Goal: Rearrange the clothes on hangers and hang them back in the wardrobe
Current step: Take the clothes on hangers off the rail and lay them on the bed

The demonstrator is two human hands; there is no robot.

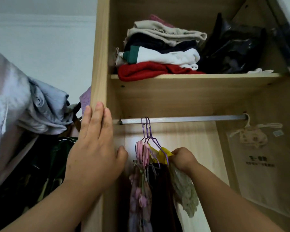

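Fingers (97, 118) of the left hand (94, 148) are straight and close together, lying flat on the front edge of the wardrobe (100, 64) side panel at 9 o'clock of the rail (182, 119); the thumb is spread toward 3 o'clock and holds nothing. The right hand (182, 159), at 5 o'clock, has its fingers curled tight, pinching the yellow top (164, 152) at the shoulder of a purple hanger.

Three purple hangers (148, 131) hook over the rail near its 9 o'clock end, bunched and touching. From them hang a floral dress (139, 198), a dark garment (161, 190) at its 3 o'clock, then the yellow top. A cream knit (182, 190) droops just below the right hand, toward 6 o'clock.

At 12 o'clock a shelf (224, 76) carries a folded pile (157, 54), red at the bottom, with a black bag (233, 51) at its 3 o'clock. A pale garment bag (261, 173) hangs at the rail's 3 o'clock end. Outside the wardrobe, at 9 o'clock, sits a heap (40, 111) of loose clothes.
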